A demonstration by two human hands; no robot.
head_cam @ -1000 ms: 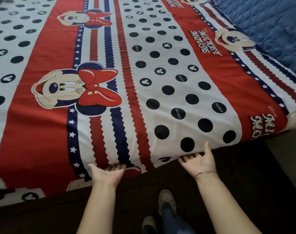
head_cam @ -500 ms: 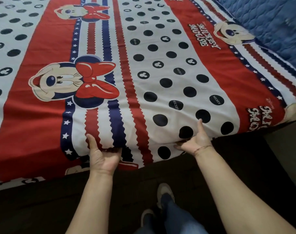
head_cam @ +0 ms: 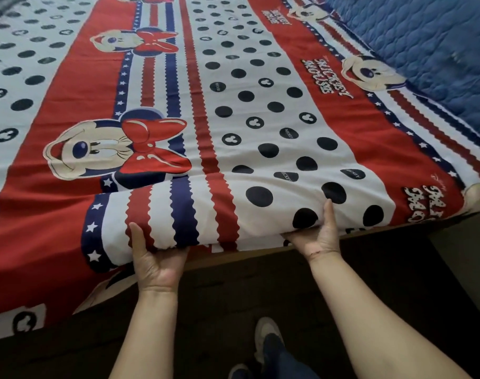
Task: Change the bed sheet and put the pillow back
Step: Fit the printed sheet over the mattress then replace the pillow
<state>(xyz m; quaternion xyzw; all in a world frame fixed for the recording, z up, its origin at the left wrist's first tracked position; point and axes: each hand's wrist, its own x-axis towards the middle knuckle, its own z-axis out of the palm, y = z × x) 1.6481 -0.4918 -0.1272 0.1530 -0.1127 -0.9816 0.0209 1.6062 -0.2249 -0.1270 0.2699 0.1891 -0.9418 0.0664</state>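
Reaching under the near edge of the bed, my fingers are out of sight below the mattress, so I cannot see exactly how they lie. Each thumb (head_cam: 329,214) stands up against the covered side, and both hands look clamped on that edge, palms up. My left hand (head_cam: 158,265) grips at the red and blue stripes and my right hand (head_cam: 317,236) at the black dots, well apart. A second ago the same hands only touched the hanging hem, with the cloth lying flat to the edge. Now the edge has come up into a rounded roll, and a brown strip of bed frame (head_cam: 247,259) shows below it. The sheet (head_cam: 260,119) is spread across the whole top, cartoon faces and dots running away from me. Its hem still hangs loose over the dark side of the bed at my far left. I take the gap as room to push the hem under, so the spreading is done and the tucking is in hand here. A blue quilt (head_cam: 425,50) lies along the far right side. My shoes (head_cam: 266,335) stand on the floor between my arms. No pillow is in view, so that part is not yet done.
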